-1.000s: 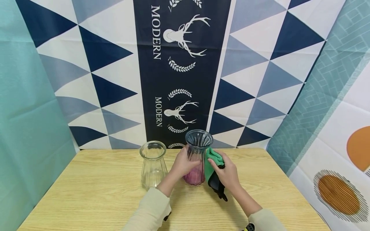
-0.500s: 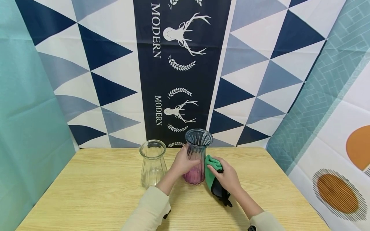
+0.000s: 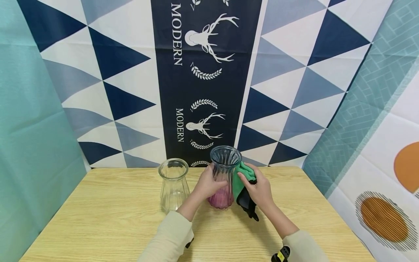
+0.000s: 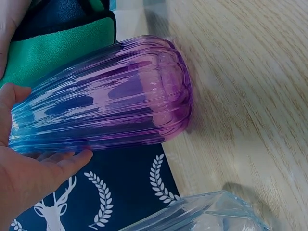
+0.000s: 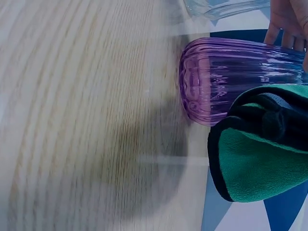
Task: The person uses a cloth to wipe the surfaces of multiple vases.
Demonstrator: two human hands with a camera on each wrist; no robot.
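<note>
A ribbed glass vase [image 3: 220, 199], blue at the rim and pink-purple at the base, stands upright on the table. My left hand [image 3: 206, 185] grips it round the middle from the left, thumb across the front; the left wrist view shows the thumb and fingers on either side of the glass [image 4: 139, 96]. On the other side, my right hand [image 3: 260, 190] pinches a folded green cleaning cloth [image 3: 243, 174] with black edging. The cloth lies against the vase just below the flared rim, its dark end hanging down. In the right wrist view, the cloth [image 5: 262, 168] covers part of the vase.
A clear glass vase [image 3: 173, 194] stands close by on the left, partly behind the left forearm. The wooden table [image 3: 98, 218] ends at a patterned backdrop [image 3: 199, 87] right behind both vases. Fabric walls [image 3: 36, 145] flank the table.
My right hand slid the cloth down the vase's right side, then back up close to the rim. The left hand and both vases have stayed in place.
</note>
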